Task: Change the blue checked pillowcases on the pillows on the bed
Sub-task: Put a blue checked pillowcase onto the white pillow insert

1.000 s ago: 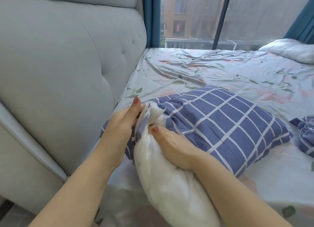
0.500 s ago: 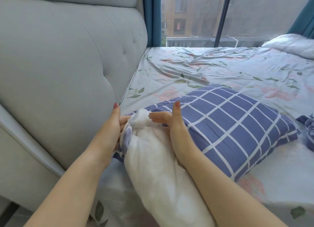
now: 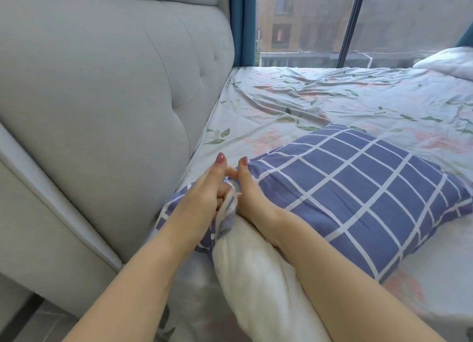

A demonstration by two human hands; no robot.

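Note:
A blue checked pillowcase (image 3: 358, 195) partly covers a white pillow (image 3: 258, 277) on the bed (image 3: 320, 103). The pillow's bare white end sticks out toward me from the case's open mouth. My left hand (image 3: 204, 190) grips the bunched edge of the case at the opening, beside the headboard. Touching it on the right, my right hand (image 3: 249, 190) pinches the same edge, fingers tucked into the cloth. The pillow corner under both hands is hidden.
A grey padded headboard (image 3: 102, 98) runs along the left, close to my left hand. The floral sheet spreads behind the pillow. A second white pillow (image 3: 450, 61) lies at the far right by the window (image 3: 358, 21).
Both hands have closed together at the case's mouth. The white pillow corner seen between them earlier is now covered by the bunched blue cloth.

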